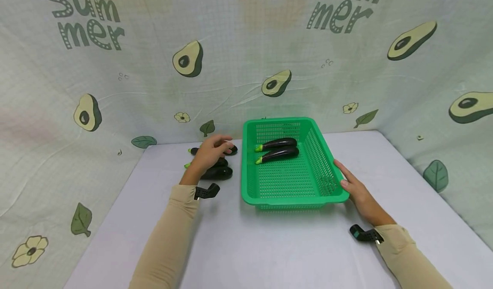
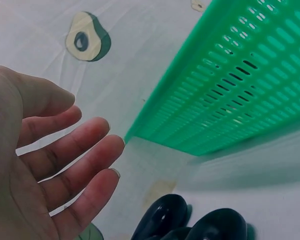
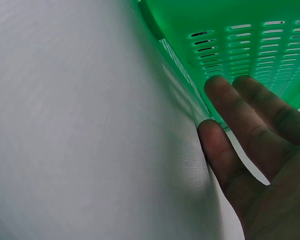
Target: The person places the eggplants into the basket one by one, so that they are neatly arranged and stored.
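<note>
My left hand [image 1: 211, 152] hovers over the eggplants on the left, fingers apart and loosely bent. Its palm holds nothing in the left wrist view. Under and beside it lie a far eggplant [image 1: 233, 150], partly hidden by the hand, a middle eggplant [image 1: 221, 162] and a near eggplant [image 1: 218, 173]. A green plastic basket [image 1: 289, 201] stands to their right, with two dark eggplants [image 1: 280, 154] side by side inside. My right hand [image 1: 360, 197] holds the basket's right rim, thumb at the top. Fingers [image 3: 235, 110] lie against the outer wall in the right wrist view.
A white cloth [image 1: 277, 250] covers the table. Behind it hangs a curtain [image 1: 231, 66] printed with avocados and leaves, close to the basket's far edge. A black wrist camera [image 1: 208, 191] is on the left wrist, another camera [image 1: 366, 234] on the right.
</note>
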`<state>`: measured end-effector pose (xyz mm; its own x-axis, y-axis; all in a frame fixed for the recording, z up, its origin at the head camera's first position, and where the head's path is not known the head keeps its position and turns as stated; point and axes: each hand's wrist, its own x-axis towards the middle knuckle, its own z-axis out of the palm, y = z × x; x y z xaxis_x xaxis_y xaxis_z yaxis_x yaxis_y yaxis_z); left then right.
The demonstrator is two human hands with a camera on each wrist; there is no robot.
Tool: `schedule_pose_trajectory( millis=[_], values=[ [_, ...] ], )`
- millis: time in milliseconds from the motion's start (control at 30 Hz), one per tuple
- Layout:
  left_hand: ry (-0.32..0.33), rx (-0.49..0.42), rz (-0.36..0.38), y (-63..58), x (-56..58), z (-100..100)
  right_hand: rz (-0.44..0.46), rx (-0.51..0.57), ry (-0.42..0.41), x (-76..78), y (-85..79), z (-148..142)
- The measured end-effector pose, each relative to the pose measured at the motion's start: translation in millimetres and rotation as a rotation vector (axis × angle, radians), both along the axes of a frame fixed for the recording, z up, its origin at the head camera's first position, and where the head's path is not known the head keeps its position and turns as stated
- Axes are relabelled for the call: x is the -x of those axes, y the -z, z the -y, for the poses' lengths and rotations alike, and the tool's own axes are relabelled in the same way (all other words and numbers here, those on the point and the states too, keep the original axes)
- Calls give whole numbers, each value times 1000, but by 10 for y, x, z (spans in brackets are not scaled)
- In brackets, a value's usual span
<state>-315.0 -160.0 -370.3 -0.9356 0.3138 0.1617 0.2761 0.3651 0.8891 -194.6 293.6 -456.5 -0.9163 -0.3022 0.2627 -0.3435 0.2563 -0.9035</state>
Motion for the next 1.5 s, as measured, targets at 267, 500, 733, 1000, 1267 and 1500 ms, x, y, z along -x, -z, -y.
schedule_pose_trajectory(
  millis=[267, 500, 733, 1000, 1267, 1500],
  values=[
    [-42, -8, -5, 74, -42, 198, 16, -4, 10, 1, 15, -6],
    [-89, -21, -1, 89, -203, 371, 20, -2, 6, 5, 15, -7],
    [-166, -30, -17, 192, -291, 519, 6, 14, -9, 3, 2, -5],
    [-198, 47, -88, 388, -240, 705, 14, 9, -10, -2, 7, -3],
    [-223, 139, -80, 490, -242, 866, 21, 12, -3, -18, 17, 6],
    [-238, 153, -100, 601, -241, 965, 13, 28, -17, 4, 12, 1]
  ],
)
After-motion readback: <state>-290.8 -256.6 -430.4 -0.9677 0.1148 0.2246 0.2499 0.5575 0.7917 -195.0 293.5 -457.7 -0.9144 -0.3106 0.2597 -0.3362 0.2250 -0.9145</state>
